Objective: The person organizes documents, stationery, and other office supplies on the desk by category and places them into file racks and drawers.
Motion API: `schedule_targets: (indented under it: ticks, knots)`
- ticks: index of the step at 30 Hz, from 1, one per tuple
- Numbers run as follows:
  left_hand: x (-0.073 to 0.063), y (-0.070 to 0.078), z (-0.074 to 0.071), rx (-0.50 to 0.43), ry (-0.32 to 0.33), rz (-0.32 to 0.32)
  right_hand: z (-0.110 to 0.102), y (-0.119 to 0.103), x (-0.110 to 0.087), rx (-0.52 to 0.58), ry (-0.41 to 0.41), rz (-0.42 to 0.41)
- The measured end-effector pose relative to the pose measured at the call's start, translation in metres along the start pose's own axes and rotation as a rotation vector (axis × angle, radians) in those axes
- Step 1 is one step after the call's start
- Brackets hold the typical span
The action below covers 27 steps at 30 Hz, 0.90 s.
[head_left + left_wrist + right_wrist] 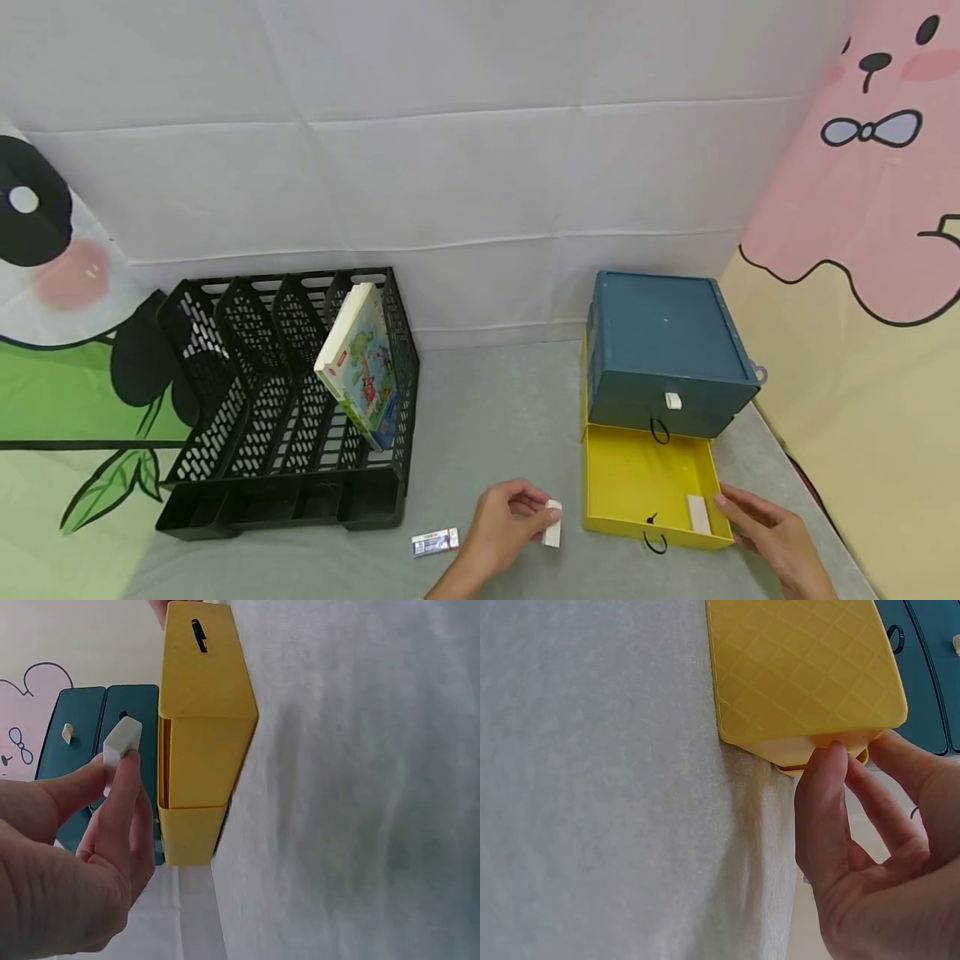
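My left hand (506,527) pinches a small white eraser (552,523) between thumb and fingers, a little left of the yellow drawer (637,475). In the left wrist view the eraser (122,742) shows up close at the fingertips. The drawer is pulled out under a blue drawer unit (660,325). A second white block (698,514) lies inside it, by the right wall. At the drawer's right side my right hand (776,537) holds the wall near the front corner. The right wrist view shows thumb and index finger at the edge of the drawer (810,667).
A small printed packet (435,542) lies on the grey cloth (495,417) left of my left hand. A black slotted rack (262,400) stands at the left with a picture book (367,358) leaning in it. Black loops (655,543) hang from the drawer fronts.
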<state>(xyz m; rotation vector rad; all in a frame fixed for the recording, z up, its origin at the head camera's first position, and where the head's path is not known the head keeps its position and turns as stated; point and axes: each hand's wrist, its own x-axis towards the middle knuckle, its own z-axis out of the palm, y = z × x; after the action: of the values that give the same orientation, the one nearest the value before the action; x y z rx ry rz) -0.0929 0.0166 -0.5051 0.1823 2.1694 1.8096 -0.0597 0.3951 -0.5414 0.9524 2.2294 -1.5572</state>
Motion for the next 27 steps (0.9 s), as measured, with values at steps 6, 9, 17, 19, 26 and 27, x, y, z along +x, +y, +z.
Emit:
schedule_targets:
  ticks: [6,9,17,19,26,27]
  knots:
    - [0.017,0.009,0.013,-0.092,0.004,-0.012,0.0,0.002,-0.001,-0.009,-0.004,-0.007]
    - [0.024,0.014,0.019,-0.111,-0.003,-0.004,0.0,0.003,0.0,-0.014,-0.004,-0.007]
    - [0.042,0.023,0.041,-0.123,-0.029,0.032,0.0,0.005,0.002,-0.015,-0.004,-0.011]
    - [0.047,0.025,0.048,-0.114,-0.032,0.036,0.0,0.005,0.002,-0.015,-0.003,-0.011]
    - [0.06,0.032,0.08,-0.066,-0.014,0.046,0.0,0.004,0.001,-0.018,0.003,-0.013]
    - [0.062,0.033,0.084,-0.056,-0.013,0.051,0.0,0.003,0.001,-0.019,0.002,-0.014]
